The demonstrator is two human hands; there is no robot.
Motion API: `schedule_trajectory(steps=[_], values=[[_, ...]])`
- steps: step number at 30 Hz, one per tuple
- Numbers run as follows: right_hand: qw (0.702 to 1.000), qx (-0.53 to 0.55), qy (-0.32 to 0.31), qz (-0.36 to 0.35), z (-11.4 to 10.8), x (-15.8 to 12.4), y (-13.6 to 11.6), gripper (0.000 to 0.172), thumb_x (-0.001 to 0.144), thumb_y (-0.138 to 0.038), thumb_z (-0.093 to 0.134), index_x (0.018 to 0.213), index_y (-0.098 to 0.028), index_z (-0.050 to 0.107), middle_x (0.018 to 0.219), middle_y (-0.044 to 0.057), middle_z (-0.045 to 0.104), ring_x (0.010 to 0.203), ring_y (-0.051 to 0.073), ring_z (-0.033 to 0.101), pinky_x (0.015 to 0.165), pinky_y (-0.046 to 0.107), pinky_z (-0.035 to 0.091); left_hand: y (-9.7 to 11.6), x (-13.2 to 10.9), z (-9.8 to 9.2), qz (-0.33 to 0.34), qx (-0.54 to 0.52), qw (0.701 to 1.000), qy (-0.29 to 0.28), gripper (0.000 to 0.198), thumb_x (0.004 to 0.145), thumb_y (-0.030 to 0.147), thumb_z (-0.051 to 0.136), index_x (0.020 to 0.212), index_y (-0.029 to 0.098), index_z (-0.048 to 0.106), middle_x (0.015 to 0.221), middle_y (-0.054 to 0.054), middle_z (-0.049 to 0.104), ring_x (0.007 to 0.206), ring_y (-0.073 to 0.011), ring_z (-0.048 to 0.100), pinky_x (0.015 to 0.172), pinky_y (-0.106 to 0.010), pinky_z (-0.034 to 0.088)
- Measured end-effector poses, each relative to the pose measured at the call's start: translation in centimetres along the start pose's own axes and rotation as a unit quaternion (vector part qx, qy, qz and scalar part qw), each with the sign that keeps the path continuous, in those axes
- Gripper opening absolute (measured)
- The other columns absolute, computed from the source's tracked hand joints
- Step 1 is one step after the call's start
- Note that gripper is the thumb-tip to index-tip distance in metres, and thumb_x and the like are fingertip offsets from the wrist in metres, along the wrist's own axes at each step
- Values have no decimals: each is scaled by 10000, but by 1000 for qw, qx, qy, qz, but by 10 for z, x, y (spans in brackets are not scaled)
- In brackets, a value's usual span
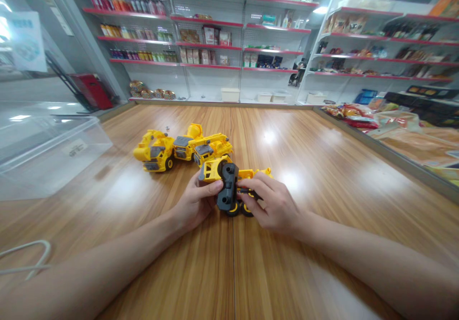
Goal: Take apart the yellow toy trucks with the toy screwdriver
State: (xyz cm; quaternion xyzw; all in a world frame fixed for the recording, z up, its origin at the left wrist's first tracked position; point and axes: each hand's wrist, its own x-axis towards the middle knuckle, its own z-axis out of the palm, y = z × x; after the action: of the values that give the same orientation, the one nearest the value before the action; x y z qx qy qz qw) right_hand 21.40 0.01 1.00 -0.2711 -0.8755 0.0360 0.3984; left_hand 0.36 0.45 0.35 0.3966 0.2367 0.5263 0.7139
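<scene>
A yellow and dark grey toy truck [227,186] is held tilted above the wooden table [201,272], its dark underside toward me and some black wheels showing low on its right. My left hand [198,200] is closed round its yellow cab end, thumb on the dark base. My right hand [270,198] pinches a small black piece [251,193] against the truck's right side; what the piece is I cannot make out. Just behind stand three more yellow toy trucks: one with a rounded front part [154,150], a mixer truck [188,140] and one with a long boom [213,148].
At the left stands a clear plastic bin [53,152], with a white cable [45,253] nearer me. Packaged goods [362,114] lie beyond the table's right edge. Stocked shelves [208,47] line the back, and a red box [92,90] stands at the far left.
</scene>
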Motion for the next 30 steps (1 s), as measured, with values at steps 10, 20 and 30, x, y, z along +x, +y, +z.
schedule_trajectory(steps=[10,20,30], values=[[993,91,-15,-74,3,-3,8,155,854,-128,610,1003,-160,633,770,32,646,663,129,588,593,227,441,-5,-1,-3,15,38,999,-15,438,709,144,794,1108,161,614,1002,-60,701,852,-183,682,723,-278,592],[996,62,-29,-57,6,-5,10,167,878,-192,615,1042,-166,635,821,50,689,694,143,627,610,233,462,-6,0,-3,25,41,999,12,384,717,129,793,1056,174,620,978,-32,684,815,-152,670,706,-265,597],[997,57,19,-57,1,-1,10,144,862,-161,616,1003,-173,642,787,21,710,661,120,651,611,212,491,-3,0,2,23,33,997,61,400,671,157,821,1020,151,625,944,-52,709,756,-170,694,685,-281,602]])
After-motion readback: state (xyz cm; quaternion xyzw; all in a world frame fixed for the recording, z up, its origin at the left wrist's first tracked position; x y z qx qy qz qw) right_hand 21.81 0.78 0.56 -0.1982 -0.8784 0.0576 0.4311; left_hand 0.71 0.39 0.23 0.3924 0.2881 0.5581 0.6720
